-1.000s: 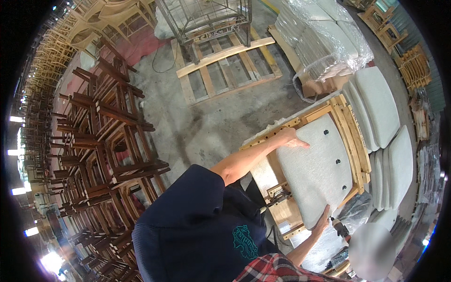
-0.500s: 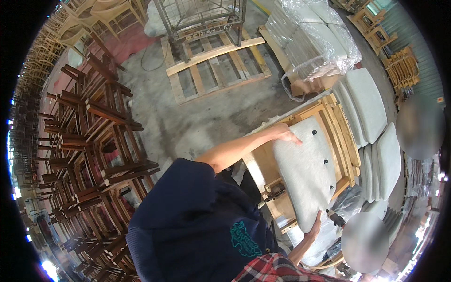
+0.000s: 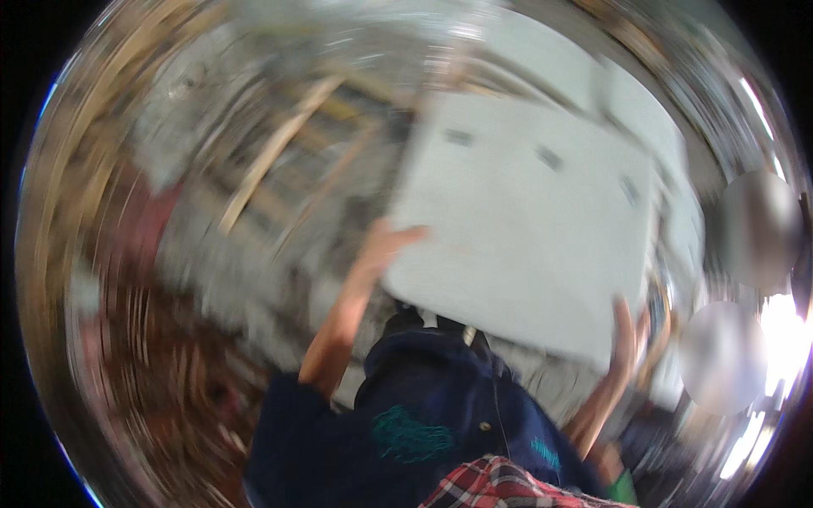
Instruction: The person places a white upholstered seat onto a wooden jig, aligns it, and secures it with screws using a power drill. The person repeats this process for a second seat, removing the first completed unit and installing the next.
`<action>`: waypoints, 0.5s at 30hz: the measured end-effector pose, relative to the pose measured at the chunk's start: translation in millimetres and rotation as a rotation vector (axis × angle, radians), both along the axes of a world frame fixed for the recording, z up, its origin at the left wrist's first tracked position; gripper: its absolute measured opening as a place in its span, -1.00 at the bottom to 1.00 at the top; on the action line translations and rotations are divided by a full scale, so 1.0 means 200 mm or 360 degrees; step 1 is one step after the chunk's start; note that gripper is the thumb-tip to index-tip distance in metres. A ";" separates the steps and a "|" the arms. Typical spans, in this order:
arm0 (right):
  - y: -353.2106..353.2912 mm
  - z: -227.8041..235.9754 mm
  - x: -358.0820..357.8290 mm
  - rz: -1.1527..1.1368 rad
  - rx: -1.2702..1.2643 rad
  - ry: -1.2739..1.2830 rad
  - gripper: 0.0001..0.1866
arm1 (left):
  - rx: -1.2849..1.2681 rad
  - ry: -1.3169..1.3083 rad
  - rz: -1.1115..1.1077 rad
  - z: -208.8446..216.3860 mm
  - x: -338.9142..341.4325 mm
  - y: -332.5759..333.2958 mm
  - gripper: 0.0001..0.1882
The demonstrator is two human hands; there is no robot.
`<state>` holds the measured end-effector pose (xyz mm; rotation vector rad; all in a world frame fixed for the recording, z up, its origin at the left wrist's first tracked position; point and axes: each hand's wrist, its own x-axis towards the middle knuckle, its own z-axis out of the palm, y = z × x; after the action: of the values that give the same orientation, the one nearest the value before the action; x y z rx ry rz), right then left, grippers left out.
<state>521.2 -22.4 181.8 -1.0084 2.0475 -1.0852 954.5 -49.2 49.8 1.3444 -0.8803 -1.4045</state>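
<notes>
A large light grey upholstered chair pad [image 3: 517, 229] is held up in front of my body, its broad face toward me. Three dark fittings show along its far edge, smeared by motion. My left hand [image 3: 389, 244] grips the pad's left edge, thumb lying over the near face and the other fingers hidden at the side. At the lower right corner my right hand [image 3: 625, 339] is closed on the edge, thumb on the face. Whatever lies beneath the pad is covered by it.
More light grey pads [image 3: 546, 55] stand beyond and to the right of the held one. A wooden pallet [image 3: 275, 165] lies on the concrete floor ahead left. Dark brown wooden frames [image 3: 178, 389], badly blurred, fill the left side.
The pad has come off the wooden bench frame and is now lifted in both hands. My body and view have turned right, so the pallet appears rotated and everything is blurred.
</notes>
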 end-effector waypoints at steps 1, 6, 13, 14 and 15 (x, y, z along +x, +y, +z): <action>-0.04 0.02 0.00 0.0152 -0.0109 -0.0087 -0.11 | -0.0036 0.0089 0.0087 -0.04 0.02 0.05 -0.49; -0.07 0.11 0.02 0.0566 -0.0907 -0.0752 -0.13 | -0.0271 0.0409 0.0411 -0.20 0.00 0.10 -0.11; 0.09 0.04 0.22 0.0818 -0.1186 -0.1655 -0.05 | -0.0542 0.0515 0.0174 -0.08 0.14 0.07 -0.06; 0.09 0.05 0.20 0.0787 -0.1129 -0.1620 -0.03 | -0.0582 0.0502 0.0225 -0.08 0.12 0.06 -0.07; 0.10 0.07 0.21 0.0754 -0.1069 -0.1578 -0.02 | -0.0615 0.0511 0.0185 -0.07 0.11 0.06 -0.07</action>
<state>563.6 -1.6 195.1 -0.8926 0.6237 -1.5913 975.8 -38.2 36.7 0.8374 -0.7937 -1.2388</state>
